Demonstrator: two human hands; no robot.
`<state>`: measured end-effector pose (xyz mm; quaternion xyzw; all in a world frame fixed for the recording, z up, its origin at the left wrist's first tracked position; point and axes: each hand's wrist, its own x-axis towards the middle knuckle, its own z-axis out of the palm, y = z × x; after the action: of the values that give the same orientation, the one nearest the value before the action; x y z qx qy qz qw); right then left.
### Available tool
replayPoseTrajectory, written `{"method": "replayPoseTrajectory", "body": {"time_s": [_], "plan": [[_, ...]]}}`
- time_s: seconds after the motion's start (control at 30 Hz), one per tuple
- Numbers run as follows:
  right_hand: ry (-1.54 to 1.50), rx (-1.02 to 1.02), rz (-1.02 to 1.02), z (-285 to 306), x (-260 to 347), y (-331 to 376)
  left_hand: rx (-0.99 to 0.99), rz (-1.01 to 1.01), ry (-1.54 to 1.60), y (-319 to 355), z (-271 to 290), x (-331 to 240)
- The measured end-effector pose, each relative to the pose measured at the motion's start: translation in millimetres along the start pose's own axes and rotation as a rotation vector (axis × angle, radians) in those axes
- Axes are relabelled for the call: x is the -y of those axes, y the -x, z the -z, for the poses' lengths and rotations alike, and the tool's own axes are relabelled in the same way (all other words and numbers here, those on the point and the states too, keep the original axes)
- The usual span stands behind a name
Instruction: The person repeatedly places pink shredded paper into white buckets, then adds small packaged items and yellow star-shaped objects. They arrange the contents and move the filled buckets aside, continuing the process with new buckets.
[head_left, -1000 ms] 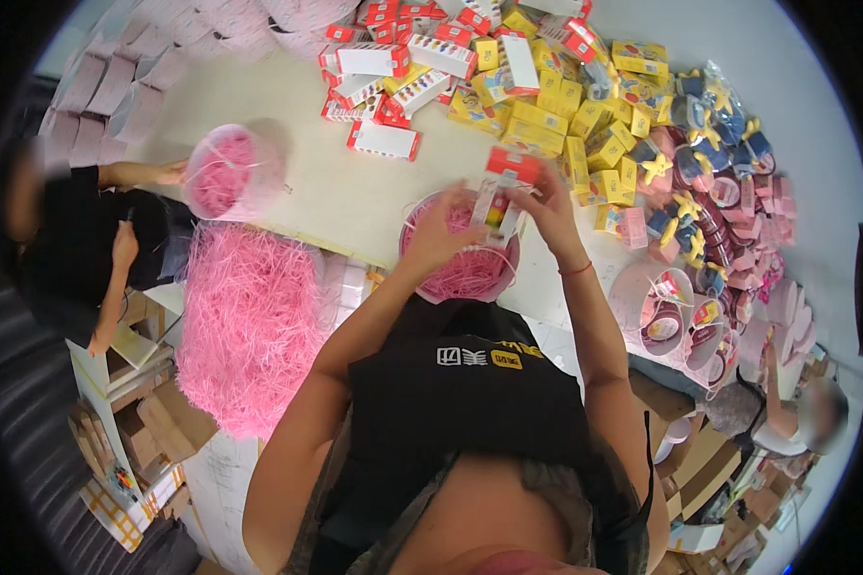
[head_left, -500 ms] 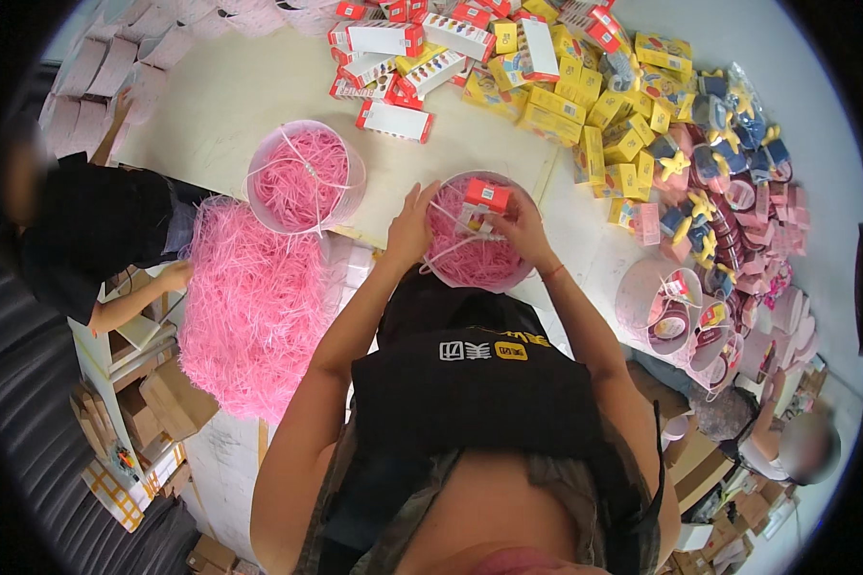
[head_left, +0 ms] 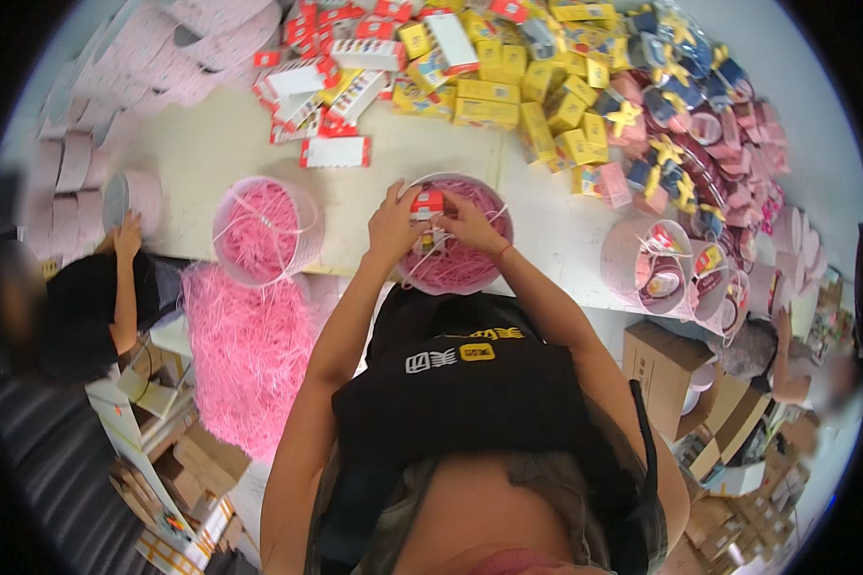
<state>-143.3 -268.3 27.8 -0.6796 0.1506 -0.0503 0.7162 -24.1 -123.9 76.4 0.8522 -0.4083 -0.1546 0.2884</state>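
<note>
A small red-and-white box (head_left: 428, 203) stands over the left part of a round pale pink bucket (head_left: 509, 237), above its pink shredded paper (head_left: 458, 270). My left hand (head_left: 394, 228) comes over the bucket's left rim, and its fingers close on the left side of the box. From the other side, my right hand (head_left: 472, 226) grips the box near its lower right, with the fingers bent inward. The box's lower end lies partly behind my fingers. A pale cord runs along the bucket's rim.
Left stands another bucket (head_left: 309, 244) of pink shred, beside a large shred heap (head_left: 249, 359). Red-and-white boxes (head_left: 336, 151), yellow boxes (head_left: 486, 103) and starfish-shaped toys (head_left: 669, 153) cover the far side. Filled buckets (head_left: 625, 278) stand right. A co-worker's hand (head_left: 128, 233) touches a bucket far left.
The box has moved to the bucket's left side. My left hand has come from the rim onto the box. The left co-worker has reached up to a bucket. The whole view has shifted.
</note>
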Motion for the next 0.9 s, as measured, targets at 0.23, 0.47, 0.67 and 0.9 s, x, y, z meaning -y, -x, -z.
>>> {"method": "replayPoseTrajectory", "body": {"time_s": [0.23, 0.47, 0.67, 0.9], "plan": [[0.720, -0.734, 0.164, 120, 18, -33, 0.216, 0.056, -0.135, -18, 12, -17], [1.188, -0.789, -0.375, 178, -9, -70, 0.098, 0.021, -0.160, -15, 3, -17], [0.525, -0.810, -0.051, 157, 42, 16, 0.053, 0.025, -0.093, -4, 3, -7], [-0.010, -0.287, 0.068, 55, 86, 37, 0.048, -0.021, -0.071, -4, -1, -5]]}}
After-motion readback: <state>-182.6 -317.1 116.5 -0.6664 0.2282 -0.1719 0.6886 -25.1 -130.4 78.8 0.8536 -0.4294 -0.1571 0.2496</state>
